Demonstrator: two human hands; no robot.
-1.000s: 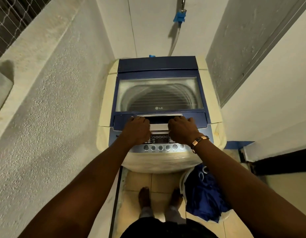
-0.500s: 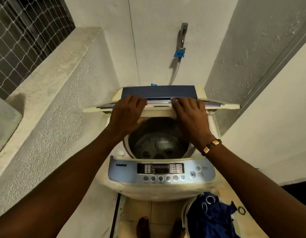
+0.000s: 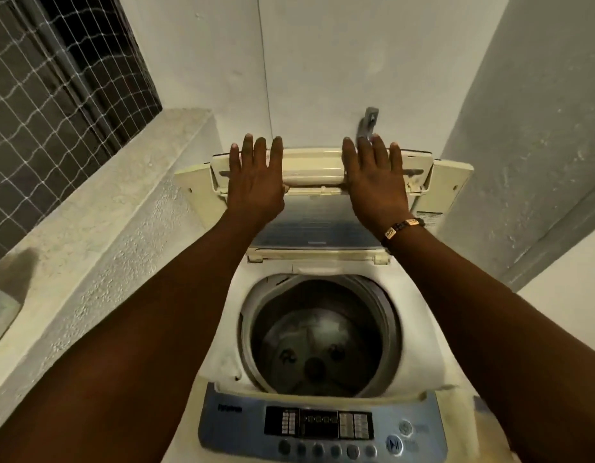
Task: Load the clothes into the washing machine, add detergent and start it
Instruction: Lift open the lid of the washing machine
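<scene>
A cream top-loading washing machine [image 3: 419, 329] fills the lower middle of the head view. Its folding lid [image 3: 313, 168] stands raised against the back wall. My left hand [image 3: 256, 182] lies flat on the lid's left part, fingers spread. My right hand [image 3: 376, 182], with a bracelet at the wrist, lies flat on the lid's right part. The round drum [image 3: 319, 339] below is uncovered and I see no clothes in it. The blue control panel [image 3: 323, 426] with display and buttons runs along the near edge. No clothes or detergent are in view.
A rough plastered ledge [image 3: 99, 208] rises on the left, under a window covered with netting [image 3: 56, 78]. A tap [image 3: 368, 123] sticks out of the back wall behind the lid. A grey wall [image 3: 523, 128] closes in on the right.
The lid went from closed to half lifted to fully raised against the wall. Both hands moved up and back with it. The view tilted up, and the blue clothes on the floor left the view.
</scene>
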